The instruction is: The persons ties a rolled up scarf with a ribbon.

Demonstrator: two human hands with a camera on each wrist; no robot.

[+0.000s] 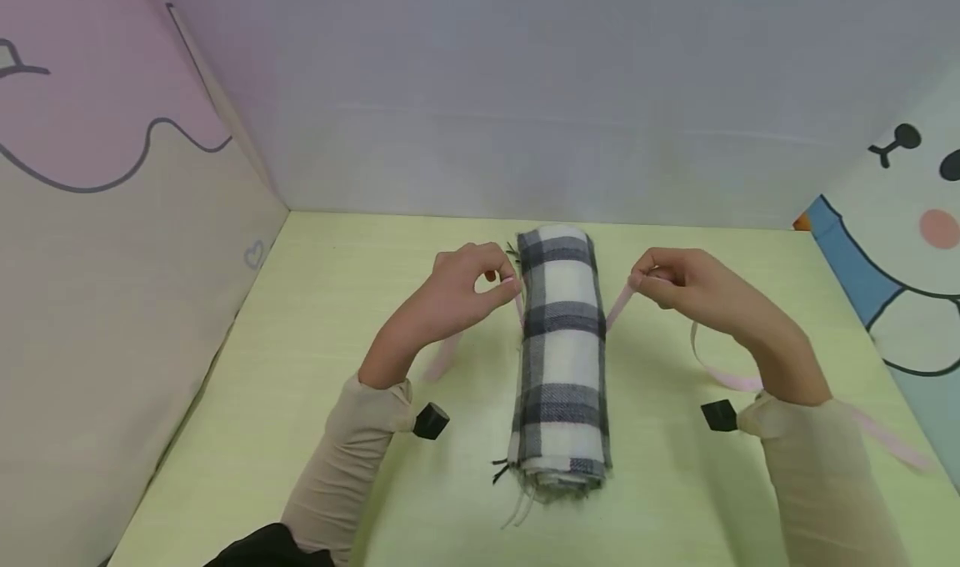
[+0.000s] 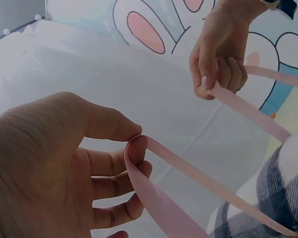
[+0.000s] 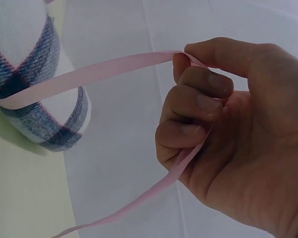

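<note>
Pink ribbon point(image 1: 620, 307) in both grips, rising from either side of a checked fabric roll point(image 1: 564, 358). Pinched between thumb and forefinger in the left hand point(image 1: 457, 292), with other fingers loosely bent; pinched likewise in the right hand point(image 1: 701, 292), with remaining fingers curled over the ribbon. For the roll, a place about midway between the side edges of the desk point(image 1: 660, 484), close to the far edge.

Person's L hand point(image 1: 465, 288): thumb & index pinched, other fingers apart, slightly bent. R hand point(image 1: 697, 288): thumb-index pinch, other fingers curled twd palm. Both arms point(image 1: 348, 454) extended fwd.
</note>
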